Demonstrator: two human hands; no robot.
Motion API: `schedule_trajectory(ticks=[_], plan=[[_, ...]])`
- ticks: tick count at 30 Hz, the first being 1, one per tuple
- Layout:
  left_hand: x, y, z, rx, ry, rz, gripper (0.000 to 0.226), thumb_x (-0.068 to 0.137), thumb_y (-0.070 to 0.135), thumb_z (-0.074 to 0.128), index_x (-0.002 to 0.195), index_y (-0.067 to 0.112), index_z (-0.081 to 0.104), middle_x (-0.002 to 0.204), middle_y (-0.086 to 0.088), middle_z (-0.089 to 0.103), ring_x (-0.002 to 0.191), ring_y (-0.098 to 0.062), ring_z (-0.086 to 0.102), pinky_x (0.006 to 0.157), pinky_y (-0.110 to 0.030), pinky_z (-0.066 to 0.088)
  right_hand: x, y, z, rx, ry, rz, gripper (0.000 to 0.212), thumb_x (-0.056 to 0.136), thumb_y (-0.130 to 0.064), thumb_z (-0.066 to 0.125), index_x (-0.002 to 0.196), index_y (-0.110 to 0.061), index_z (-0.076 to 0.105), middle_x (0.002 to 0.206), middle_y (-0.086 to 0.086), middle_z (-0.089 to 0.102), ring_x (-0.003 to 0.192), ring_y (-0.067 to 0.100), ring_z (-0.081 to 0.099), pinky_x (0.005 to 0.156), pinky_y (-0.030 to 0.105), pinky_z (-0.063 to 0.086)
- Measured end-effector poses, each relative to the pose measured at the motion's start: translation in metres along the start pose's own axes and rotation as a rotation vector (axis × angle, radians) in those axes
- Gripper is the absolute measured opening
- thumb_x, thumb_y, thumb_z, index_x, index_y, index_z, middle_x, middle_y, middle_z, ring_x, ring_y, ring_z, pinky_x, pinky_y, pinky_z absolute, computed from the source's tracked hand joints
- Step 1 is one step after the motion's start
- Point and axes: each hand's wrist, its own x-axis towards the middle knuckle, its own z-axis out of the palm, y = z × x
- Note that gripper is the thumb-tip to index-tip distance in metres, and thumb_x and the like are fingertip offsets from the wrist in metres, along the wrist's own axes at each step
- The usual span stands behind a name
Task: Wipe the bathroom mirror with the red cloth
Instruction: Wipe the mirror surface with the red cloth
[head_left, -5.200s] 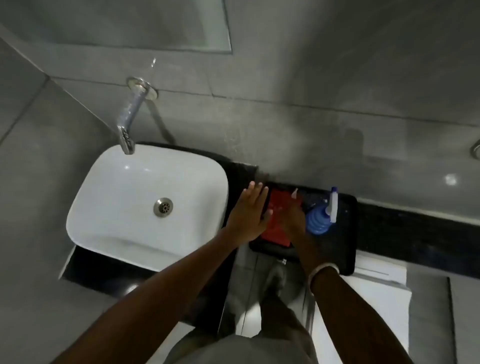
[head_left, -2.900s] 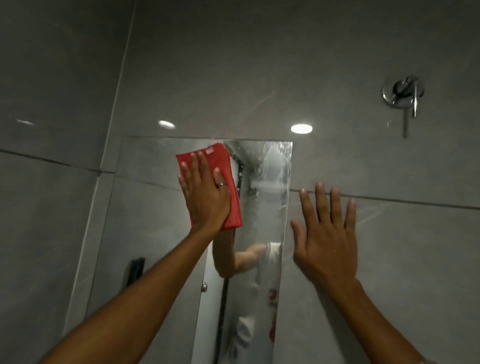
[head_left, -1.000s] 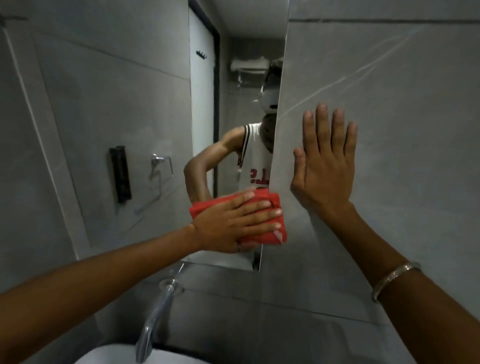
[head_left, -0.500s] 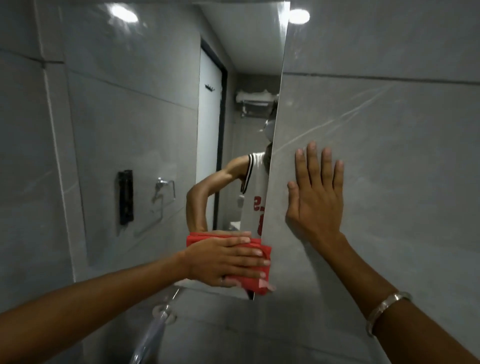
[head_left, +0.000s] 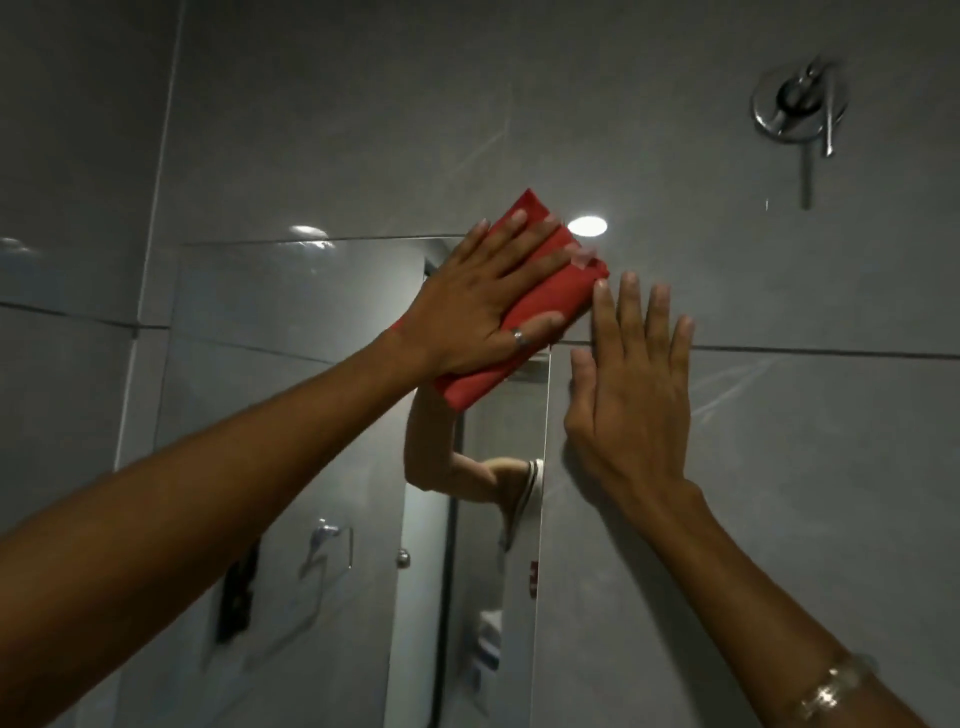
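Observation:
The folded red cloth (head_left: 550, 291) lies flat against the top right corner of the mirror (head_left: 291, 415), overlapping the grey wall tile above and beside it. My left hand (head_left: 483, 306) presses on the cloth with fingers spread, a ring on one finger. My right hand (head_left: 631, 384) rests flat and open on the tiled wall just right of the mirror's edge, fingertips close to the cloth. The mirror reflects my raised arm and a doorway.
A chrome wall fitting (head_left: 800, 109) is mounted on the tiles at the upper right. Grey tiled wall (head_left: 779, 467) fills the right side. A bracelet (head_left: 831, 691) is on my right wrist.
My left hand has swept the cloth from the mirror's bottom right corner up to its top right corner. The view has tilted upward. My right hand stays flat on the wall.

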Motion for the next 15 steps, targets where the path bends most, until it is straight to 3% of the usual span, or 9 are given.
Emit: schedule_trajectory(ticks=[4,9,15], plan=[[0.006,0.0,0.004,-0.028,0.052,-0.084,0.077,0.101,0.068,0.029,0.165,0.027,0.017,0.174,-0.002,0.013,0.161,-0.023,0.004,0.131,-0.047,0.0,-0.006,0.004,0.015,-0.177,-0.034,-0.053,0.07,0.11,-0.049,0.016,0.171,-0.016,0.007,0.179,0.009,0.001,0.166,0.029,-0.002,0.134,0.052,-0.004],[-0.015,-0.013,0.01,-0.075,0.106,-0.275,0.078,0.101,0.071,0.021,0.165,0.028,0.009,0.175,-0.001,0.007,0.162,-0.021,-0.001,0.131,-0.044,-0.005,-0.007,0.003,0.015,-0.191,-0.037,-0.076,0.071,0.109,-0.05,0.007,0.171,-0.016,0.01,0.179,0.009,0.003,0.166,0.029,0.0,0.133,0.056,0.0],[-0.071,-0.068,0.007,-0.079,0.093,-0.499,0.077,0.101,0.068,0.021,0.164,0.029,-0.001,0.175,0.0,0.0,0.161,-0.022,-0.005,0.129,-0.045,-0.006,-0.013,0.004,0.014,-0.194,-0.077,-0.076,0.072,0.109,-0.051,0.011,0.171,-0.016,0.004,0.179,0.009,-0.006,0.166,0.029,-0.006,0.133,0.058,0.004]])
